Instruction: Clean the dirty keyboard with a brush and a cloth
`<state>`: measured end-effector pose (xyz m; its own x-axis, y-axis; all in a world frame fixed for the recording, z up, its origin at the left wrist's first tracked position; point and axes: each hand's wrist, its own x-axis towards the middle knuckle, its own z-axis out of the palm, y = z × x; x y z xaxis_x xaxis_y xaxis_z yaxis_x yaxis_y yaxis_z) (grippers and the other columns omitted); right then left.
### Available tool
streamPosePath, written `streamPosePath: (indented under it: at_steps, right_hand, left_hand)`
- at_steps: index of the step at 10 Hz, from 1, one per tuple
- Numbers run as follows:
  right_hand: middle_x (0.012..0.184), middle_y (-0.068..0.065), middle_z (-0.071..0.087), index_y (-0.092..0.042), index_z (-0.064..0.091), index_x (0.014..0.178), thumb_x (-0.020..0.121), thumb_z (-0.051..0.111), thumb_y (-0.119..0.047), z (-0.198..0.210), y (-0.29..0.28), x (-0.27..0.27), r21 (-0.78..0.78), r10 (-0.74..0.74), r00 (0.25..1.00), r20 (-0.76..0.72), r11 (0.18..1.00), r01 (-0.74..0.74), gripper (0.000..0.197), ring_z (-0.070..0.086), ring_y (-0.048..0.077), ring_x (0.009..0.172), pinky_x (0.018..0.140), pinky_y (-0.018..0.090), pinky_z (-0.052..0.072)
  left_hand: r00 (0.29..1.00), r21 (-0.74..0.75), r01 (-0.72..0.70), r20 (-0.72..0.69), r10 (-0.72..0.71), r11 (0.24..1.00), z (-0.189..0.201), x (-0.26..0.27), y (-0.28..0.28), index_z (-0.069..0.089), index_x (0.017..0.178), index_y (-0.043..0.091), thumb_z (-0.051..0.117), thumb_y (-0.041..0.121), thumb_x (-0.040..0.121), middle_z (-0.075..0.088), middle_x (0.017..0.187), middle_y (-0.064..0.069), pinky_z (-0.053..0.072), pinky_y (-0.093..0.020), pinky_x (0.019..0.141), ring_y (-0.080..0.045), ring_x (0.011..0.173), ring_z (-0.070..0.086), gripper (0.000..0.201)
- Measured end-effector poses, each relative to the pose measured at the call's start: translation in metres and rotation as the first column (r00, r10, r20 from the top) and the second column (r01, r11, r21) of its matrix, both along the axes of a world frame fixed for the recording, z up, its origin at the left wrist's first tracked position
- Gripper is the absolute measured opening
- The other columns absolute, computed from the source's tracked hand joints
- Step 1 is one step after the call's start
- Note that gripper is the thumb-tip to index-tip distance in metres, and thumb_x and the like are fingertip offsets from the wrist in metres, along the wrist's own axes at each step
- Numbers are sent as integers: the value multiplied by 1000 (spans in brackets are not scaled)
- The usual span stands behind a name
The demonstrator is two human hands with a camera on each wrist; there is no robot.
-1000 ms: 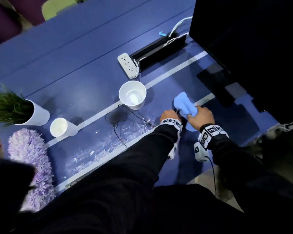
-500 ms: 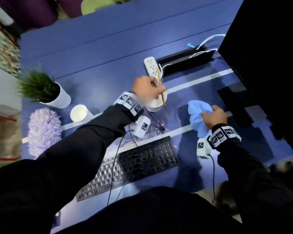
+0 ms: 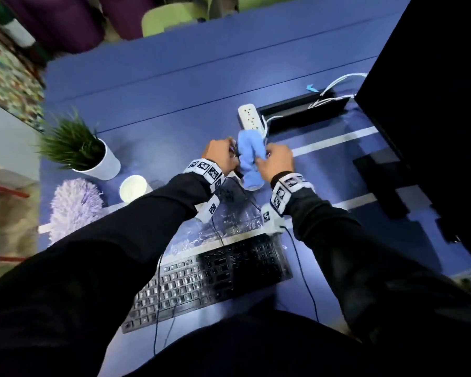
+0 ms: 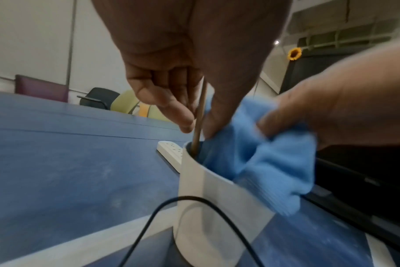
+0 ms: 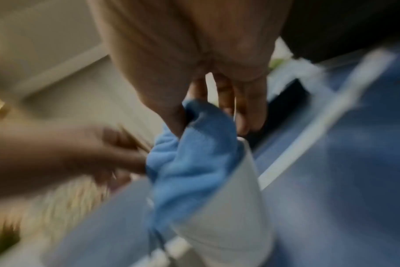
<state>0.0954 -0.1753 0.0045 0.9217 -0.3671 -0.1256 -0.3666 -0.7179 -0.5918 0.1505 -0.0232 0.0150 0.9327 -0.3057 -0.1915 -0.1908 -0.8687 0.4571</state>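
Note:
The black keyboard [image 3: 207, 278] lies near the table's front edge, its left keys pale with dirt. Beyond it, both hands meet over a white cup [image 4: 208, 207]. My left hand [image 3: 230, 153] grips a thin wooden brush handle [image 4: 200, 115] that stands in the cup. My right hand [image 3: 267, 156] pinches a light blue cloth [image 3: 250, 156], which drapes over the cup's rim [image 5: 247, 150] and partly inside. In the head view the cloth hides most of the cup. The brush's bristles are hidden.
A white power strip [image 3: 252, 118] lies just behind the hands, with a dark monitor [image 3: 433, 131] at the right. To the left stand a potted plant [image 3: 76, 148], a small white cup [image 3: 133, 188] and a purple duster [image 3: 75, 205]. White crumbs [image 3: 229, 219] litter the table above the keyboard.
My right hand has carried the cloth left to the white cup. My left hand stays at the cup with the brush. The head view has shifted, showing more of the keyboard.

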Motion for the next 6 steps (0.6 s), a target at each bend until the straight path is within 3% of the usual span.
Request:
streamPosePath:
  at_steps: [1, 2, 3, 4, 5, 6]
  right_hand:
    - [119, 14, 55, -18, 67, 106, 86, 60, -28, -11, 4, 3, -432, 203, 973, -113, 872, -232, 23, 48, 34, 114, 91, 40, 36]
    - [111, 15, 65, -13, 64, 109, 88, 56, -23, -3, 8, 7, -368, 170, 973, -157, 904, -217, 25, 60, 33, 106, 87, 37, 44]
    - [106, 21, 66, -10, 50, 118, 89, 50, -23, 10, 16, 7, -203, 132, 987, -87, 968, -147, 32, 62, 40, 100, 82, 40, 46]
    - [118, 21, 62, -11, 52, 121, 98, 36, -28, 11, 28, -9, -243, 323, 915, -242, 893, -380, 33, 57, 39, 111, 92, 41, 42]
    - [142, 19, 47, -9, 51, 133, 102, 24, -30, 3, 32, -12, -292, 417, 809, -414, 781, -552, 46, 44, 38, 130, 111, 43, 29]
    - [147, 14, 44, -13, 51, 136, 103, 20, -32, -2, 35, -11, -254, 423, 779, -462, 779, -573, 49, 39, 32, 136, 118, 42, 20]
  left_hand:
    - [1000, 22, -18, 12, 18, 1000, 5, 1, 21, 59, 119, 16, 62, 13, 77, 65, 109, -9, 50, -37, 89, -30, 103, 61, 42]
    - [1000, 59, -8, -3, 9, 998, 14, -5, 53, 51, 129, 16, 65, 19, 80, 60, 109, -5, 46, -34, 91, -26, 104, 56, 51]
    - [1000, 55, 12, 6, -12, 998, 22, -24, 82, 53, 126, 15, 66, 23, 83, 62, 103, -4, 44, -31, 91, -25, 101, 58, 46]
    - [998, 77, 40, -52, -36, 996, 16, -56, 112, 60, 117, 19, 65, 26, 82, 65, 100, 1, 44, -27, 88, -21, 96, 61, 36]
    - [986, 73, 69, -159, -57, 995, 7, -98, 136, 65, 105, 25, 61, 31, 80, 67, 94, 6, 50, -26, 84, -16, 89, 64, 26]
    - [974, 25, 40, -223, -34, 999, -6, -141, 167, 58, 84, 42, 53, 41, 76, 58, 76, 19, 43, -17, 74, -11, 83, 62, 9]
